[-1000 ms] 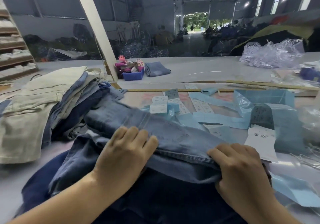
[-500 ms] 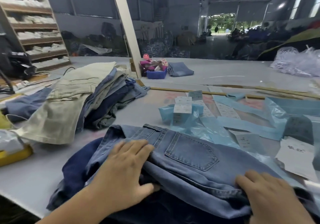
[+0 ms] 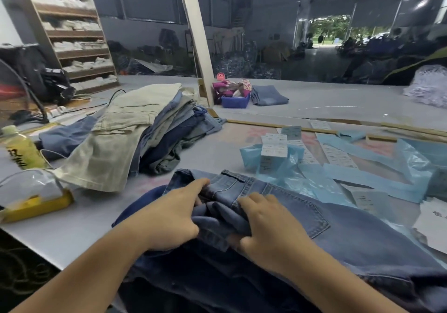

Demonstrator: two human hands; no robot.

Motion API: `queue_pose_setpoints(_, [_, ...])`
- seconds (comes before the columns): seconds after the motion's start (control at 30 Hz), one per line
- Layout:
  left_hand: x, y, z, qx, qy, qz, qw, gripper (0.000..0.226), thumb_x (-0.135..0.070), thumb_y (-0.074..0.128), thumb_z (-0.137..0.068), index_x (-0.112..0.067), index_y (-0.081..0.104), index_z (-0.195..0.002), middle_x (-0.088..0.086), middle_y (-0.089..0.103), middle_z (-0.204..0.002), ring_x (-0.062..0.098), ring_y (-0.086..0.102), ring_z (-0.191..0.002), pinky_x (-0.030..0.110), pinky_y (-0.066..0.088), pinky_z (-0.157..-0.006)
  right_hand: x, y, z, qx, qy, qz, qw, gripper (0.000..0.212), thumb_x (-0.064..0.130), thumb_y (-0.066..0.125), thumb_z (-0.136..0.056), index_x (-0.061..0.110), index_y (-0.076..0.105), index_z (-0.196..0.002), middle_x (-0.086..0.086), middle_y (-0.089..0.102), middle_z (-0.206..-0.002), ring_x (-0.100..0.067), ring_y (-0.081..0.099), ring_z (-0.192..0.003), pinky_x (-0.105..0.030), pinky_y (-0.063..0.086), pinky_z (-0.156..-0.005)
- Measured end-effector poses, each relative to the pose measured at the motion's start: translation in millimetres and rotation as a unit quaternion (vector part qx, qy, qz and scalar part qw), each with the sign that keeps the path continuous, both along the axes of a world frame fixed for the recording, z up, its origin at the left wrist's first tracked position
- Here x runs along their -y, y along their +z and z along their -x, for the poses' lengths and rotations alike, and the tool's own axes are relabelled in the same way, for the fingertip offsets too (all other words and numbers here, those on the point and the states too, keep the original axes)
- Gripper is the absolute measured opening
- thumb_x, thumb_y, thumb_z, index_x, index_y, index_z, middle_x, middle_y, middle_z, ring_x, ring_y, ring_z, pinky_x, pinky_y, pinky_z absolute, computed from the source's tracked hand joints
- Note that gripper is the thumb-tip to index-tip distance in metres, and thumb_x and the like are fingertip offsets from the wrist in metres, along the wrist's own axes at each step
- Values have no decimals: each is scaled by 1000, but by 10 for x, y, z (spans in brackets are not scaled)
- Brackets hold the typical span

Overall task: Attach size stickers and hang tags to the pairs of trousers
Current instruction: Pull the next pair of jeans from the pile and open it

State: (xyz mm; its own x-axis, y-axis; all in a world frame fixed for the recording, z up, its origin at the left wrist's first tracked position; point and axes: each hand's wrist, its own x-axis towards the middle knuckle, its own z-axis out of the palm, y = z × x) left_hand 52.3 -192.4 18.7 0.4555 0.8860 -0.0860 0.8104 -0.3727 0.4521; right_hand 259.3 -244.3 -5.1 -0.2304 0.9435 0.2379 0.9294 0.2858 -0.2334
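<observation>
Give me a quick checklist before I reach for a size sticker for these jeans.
1. Jeans on table: ok.
2. Waistband exposed: ok.
3. Left hand free: not ok, grips the denim.
4. Right hand free: not ok, also grips the fabric.
5. Sticker sheets visible right of the trouser pile: ok.
6. Size on stickers matches: cannot tell, print too small.
</observation>
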Motion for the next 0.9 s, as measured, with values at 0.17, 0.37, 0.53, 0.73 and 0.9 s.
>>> queue_pose_setpoints(0.17, [-237,190,26,38,97,-119,987,81,-10,53,-70,-27,35,-146,-3,64,-104,19,60,-100,34,50,-88,-77,96,-295,-267,-39,-29,962,6,21,46,-70,19,52,-71,9,55,-60,-5,46,-56,-21,36,-51])
queue_pose_setpoints(0.37, [-429,116,-246,3,207,-337,918,40,1,55,-77,-18,57,-112,7,57,-109,30,52,-105,38,36,-80,22,111,-401,-348,-58,-55,934,24,-2,53,-77,21,59,-75,1,57,-64,-6,46,-56,-19,34,-50])
queue_pose_setpoints(0.53, [-625,-96,-250,58,283,-95,953,21,-18,43,-97,-12,41,-117,19,54,-122,34,49,-100,41,38,-82,17,71,-410,-342,-59,-9,938,21,1,55,-83,19,53,-74,2,55,-64,-9,45,-58,-32,37,-56])
queue_pose_setpoints(0.73, [-698,-139,-256,2,178,-1,984,23,-26,53,-90,-20,42,-110,5,57,-102,28,55,-87,33,37,-66,23,41,-358,-351,-91,-55,930,24,5,54,-85,28,57,-82,7,61,-70,-9,54,-64,-33,41,-56])
queue_pose_setpoints(0.9, [-710,-83,-346,39,168,-27,985,14,-23,55,-85,-24,41,-81,3,55,-85,26,54,-81,33,36,-59,-13,9,-207,-105,-57,-96,988,73,24,65,-85,33,25,-146,3,55,-124,-23,58,-102,-34,49,-72])
